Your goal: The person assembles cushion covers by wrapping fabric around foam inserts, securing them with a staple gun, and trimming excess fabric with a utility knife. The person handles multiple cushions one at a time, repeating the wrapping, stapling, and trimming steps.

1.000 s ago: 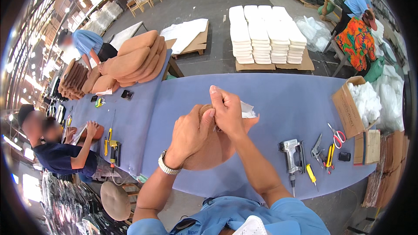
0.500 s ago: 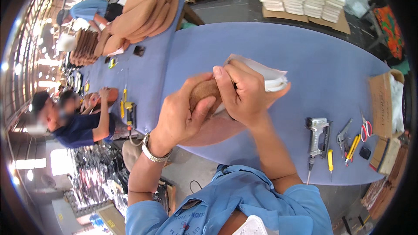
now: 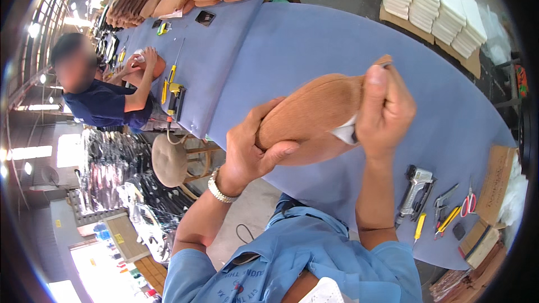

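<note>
Gripping a rounded tan fabric cushion [image 3: 314, 106] over a smooth blue table [image 3: 297, 39], a worker [image 3: 337, 241] has the left hand [image 3: 244, 154] wrapped, thumb and fingers, around one end; the right hand's [image 3: 387, 113] fingers clamp fabric at the other, beside exposed white material [image 3: 345, 131]. Nearby lie a silver staple gun [image 3: 414, 191] and red-handled scissors [image 3: 467, 207].

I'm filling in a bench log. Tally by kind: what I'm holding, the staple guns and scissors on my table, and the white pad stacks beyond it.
Brown cushion, in your left hand and right hand: 1
Silver staple gun: 1
Red-handled scissors: 1
Stacks of white pads: 4
Total: 7
</note>
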Motion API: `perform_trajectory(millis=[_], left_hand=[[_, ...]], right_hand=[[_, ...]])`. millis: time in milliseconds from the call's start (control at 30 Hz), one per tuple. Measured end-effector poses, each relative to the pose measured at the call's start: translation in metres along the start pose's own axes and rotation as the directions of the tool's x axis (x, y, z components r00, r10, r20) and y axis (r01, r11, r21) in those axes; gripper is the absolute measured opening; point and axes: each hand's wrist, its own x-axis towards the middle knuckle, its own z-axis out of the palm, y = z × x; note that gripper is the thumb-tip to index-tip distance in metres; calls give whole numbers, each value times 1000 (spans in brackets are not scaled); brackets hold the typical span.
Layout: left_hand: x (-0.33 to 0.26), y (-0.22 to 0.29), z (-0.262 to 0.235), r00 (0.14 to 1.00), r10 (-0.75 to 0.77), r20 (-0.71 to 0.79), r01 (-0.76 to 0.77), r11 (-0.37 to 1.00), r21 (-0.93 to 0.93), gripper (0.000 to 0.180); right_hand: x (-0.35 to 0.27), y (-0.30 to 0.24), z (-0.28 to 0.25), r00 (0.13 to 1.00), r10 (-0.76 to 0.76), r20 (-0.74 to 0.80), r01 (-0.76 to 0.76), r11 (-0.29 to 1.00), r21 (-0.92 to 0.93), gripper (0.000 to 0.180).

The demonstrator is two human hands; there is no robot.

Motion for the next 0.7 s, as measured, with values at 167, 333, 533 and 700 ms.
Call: perform_trajectory(millis=[167,333,533,700], left_hand=[[-16,-8,76,961,-127,-246,-35,825,-563,73],[-17,-3,145,933,-68,-355,-169,786,-594,73],[-40,-26,196,967,-129,-222,-40,777,-628,63],[-105,-109,210,825,-443,350,496,865,-74,49]], right_hand=[[16,24,-35,978,165,-126,-148,980,131,42],[14,43,-65,898,341,-277,-281,930,235,44],[17,56,-73,915,273,-297,-223,956,193,47],[0,23,-64,936,190,-298,-149,977,155,45]])
